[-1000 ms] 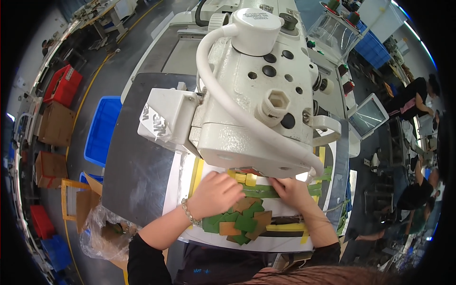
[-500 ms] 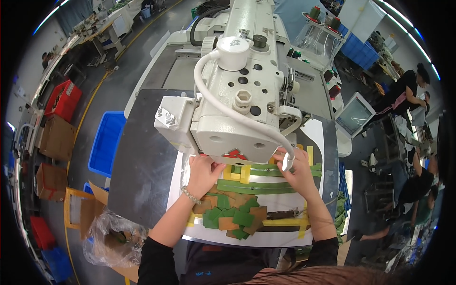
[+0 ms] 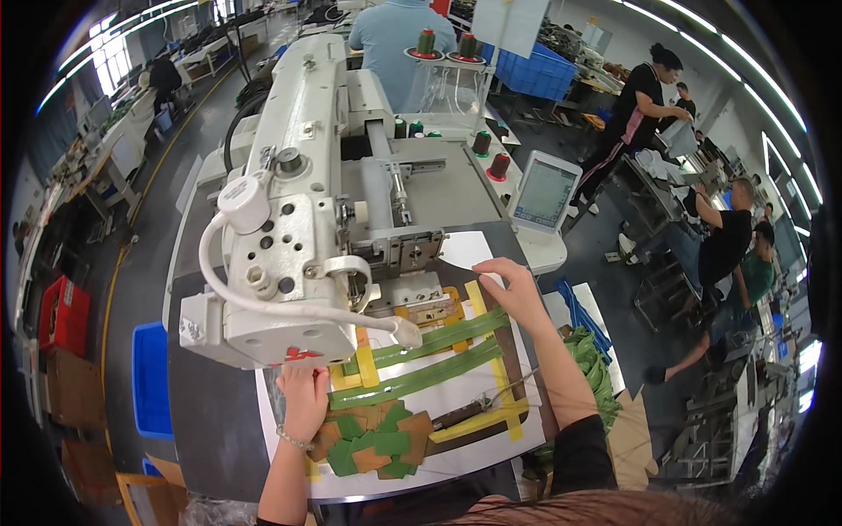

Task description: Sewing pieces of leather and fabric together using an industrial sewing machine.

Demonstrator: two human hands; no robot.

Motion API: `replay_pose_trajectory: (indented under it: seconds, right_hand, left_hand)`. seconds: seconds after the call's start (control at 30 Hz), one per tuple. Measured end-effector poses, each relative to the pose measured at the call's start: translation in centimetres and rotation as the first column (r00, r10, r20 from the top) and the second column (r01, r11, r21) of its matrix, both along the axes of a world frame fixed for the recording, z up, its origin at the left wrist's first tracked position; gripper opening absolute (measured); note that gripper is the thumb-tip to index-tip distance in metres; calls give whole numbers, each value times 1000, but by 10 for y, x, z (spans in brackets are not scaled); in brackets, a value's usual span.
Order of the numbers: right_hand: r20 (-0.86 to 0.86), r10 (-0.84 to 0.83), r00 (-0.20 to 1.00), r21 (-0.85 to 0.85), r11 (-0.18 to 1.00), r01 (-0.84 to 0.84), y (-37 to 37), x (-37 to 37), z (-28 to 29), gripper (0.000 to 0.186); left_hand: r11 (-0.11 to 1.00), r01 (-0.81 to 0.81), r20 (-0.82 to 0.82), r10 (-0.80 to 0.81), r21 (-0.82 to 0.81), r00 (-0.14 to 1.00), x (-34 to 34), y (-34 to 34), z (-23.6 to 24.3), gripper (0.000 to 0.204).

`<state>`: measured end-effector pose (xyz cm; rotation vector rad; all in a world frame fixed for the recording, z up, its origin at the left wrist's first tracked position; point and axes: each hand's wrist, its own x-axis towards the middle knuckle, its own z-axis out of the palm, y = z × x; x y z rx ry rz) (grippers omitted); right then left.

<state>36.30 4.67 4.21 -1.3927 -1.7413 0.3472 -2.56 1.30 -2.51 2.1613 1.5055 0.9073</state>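
My left hand [image 3: 304,401] rests at the left side of the white sheet [image 3: 478,447], just under the sewing machine head [image 3: 298,320]. Its thumb and fingers are apart, though the machine head partly hides the fingertips. Farther right, my right hand [image 3: 516,296] reaches to the sheet's far right part with finger and thumb apart; whether it touches the sheet I cannot tell. Two green straps [image 3: 430,373] lie across the sheet between my hands, beside yellow tape strips [image 3: 366,366]. Nearer to me is a pile of green and tan square patches [image 3: 391,444].
A screen [image 3: 545,195] stands right of the machine, and thread spools [image 3: 498,167] stand behind. A blue bin [image 3: 152,381] is at the left. Green straps in a heap [image 3: 592,364] hang at the table's right. Several people work beyond, including a person in black [image 3: 645,96].
My view has turned to the right. My right hand has moved from the straps under the machine head to the far right part of the sheet. My left hand stays near the sheet's left side.
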Motion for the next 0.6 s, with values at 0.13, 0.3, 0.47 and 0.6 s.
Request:
replay_pose_trajectory:
  seconds: [0.13,0.3,0.47,0.6]
  right_hand:
    - [-44,-247,968,39,968,249,12,52,-21,15]
    - [-56,-551,833,49,832,553,39,153,-73,20]
    - [580,-700,418,-14,504,863,53,194,-119,61]
    - [629,-692,354,18,468,884,62,206,-142,71]
  left_hand:
    - [996,28,21,-26,-89,999,-8,1,-2,9]
    - [998,22,0,-22,-51,1000,-5,-4,5,12]
    - [989,-31,14,34,-146,999,-10,-4,0,15]
    - [943,-44,22,55,-331,998,-18,-1,-2,24]
